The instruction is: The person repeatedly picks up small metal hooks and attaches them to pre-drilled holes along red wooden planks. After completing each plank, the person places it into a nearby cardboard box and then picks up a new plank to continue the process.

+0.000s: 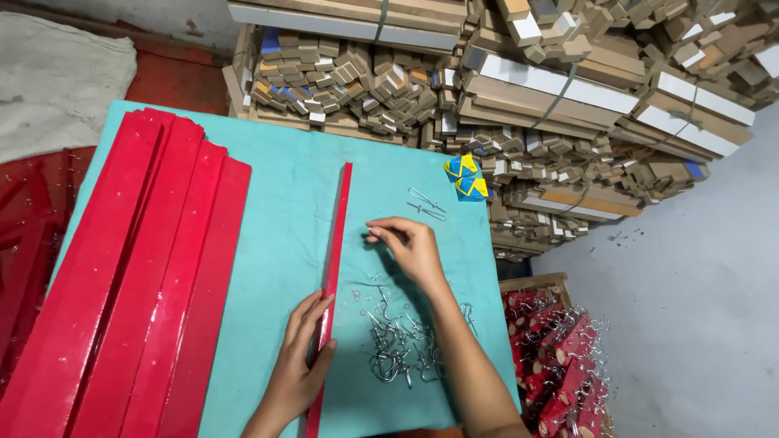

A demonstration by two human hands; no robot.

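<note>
Two hands: both bare, working over a tabletop covered in turquoise cloth (pixel 276 186).
Left hand (pixel 298 363): fingers straight and together, pressed flat along the long thin red wooden strip (pixel 335 243), thumb on its other side, near the table's front edge.
Right hand (pixel 412 247): fingertips (pixel 375 236) pinched together, seemingly on something small; what it is cannot be told.
Strip: long axis runs from the front edge toward the far edge, leaning slightly right.
Doing it well: likely keep the strip pinned flat and steady.
Nearby: loose pile of silver metal hooks (pixel 398 345) right of the strip; stack of wide red boards (pixel 130 268) along the left edge.
</note>
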